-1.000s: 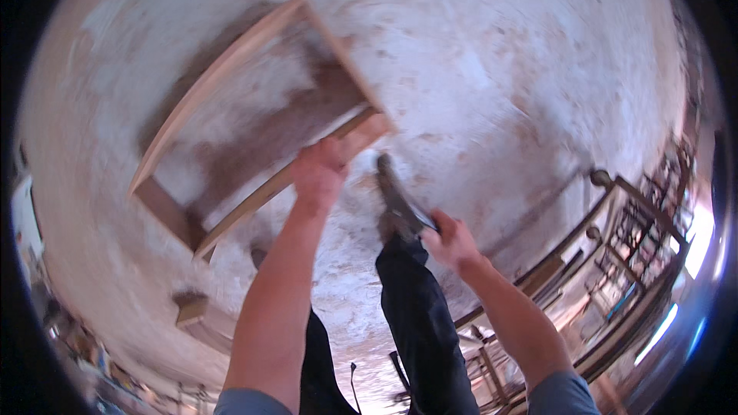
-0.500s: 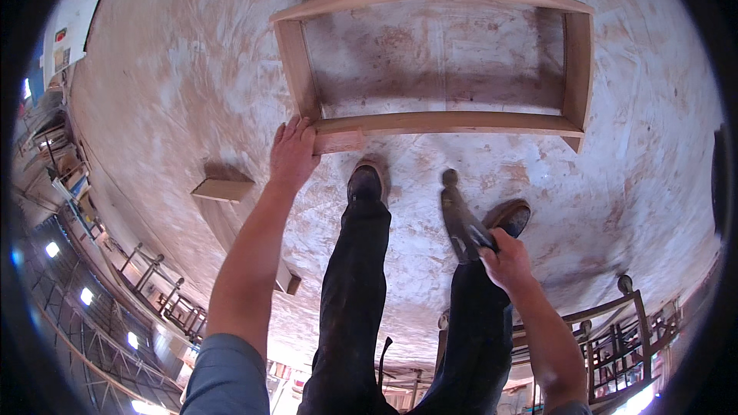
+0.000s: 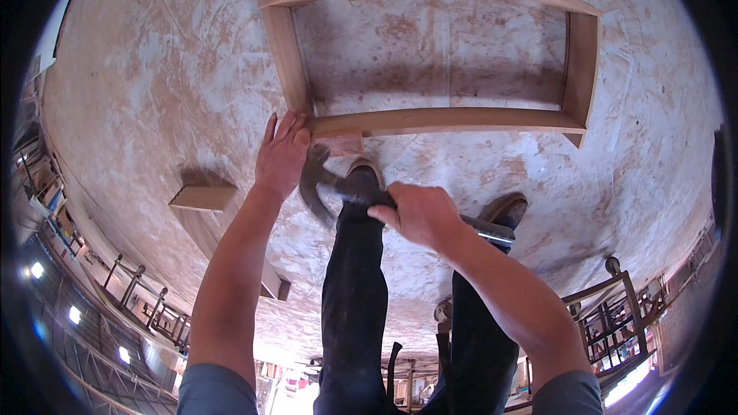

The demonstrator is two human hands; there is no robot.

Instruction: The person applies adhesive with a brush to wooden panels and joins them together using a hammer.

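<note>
A rectangular wooden frame [image 3: 430,119] lies on the stained floor [image 3: 154,92] in front of my feet. My left hand [image 3: 281,155] rests flat against its near left corner, fingers apart. My right hand [image 3: 419,215] is closed round the handle of a claw hammer [image 3: 319,178], whose dark head hangs just below that corner, beside my left hand. My dark trousers and two shoes show under the hammer.
A small wooden block [image 3: 201,197] lies on the floor to the left. A dark piece [image 3: 283,289] sits near my left arm. Wooden and metal chair-like frames [image 3: 615,315] crowd the lower right; railings [image 3: 138,292] run along the lower left.
The hammer has swung from my right side across to the frame's near left corner. My left hand stays on that corner. The frame has drawn nearer in view.
</note>
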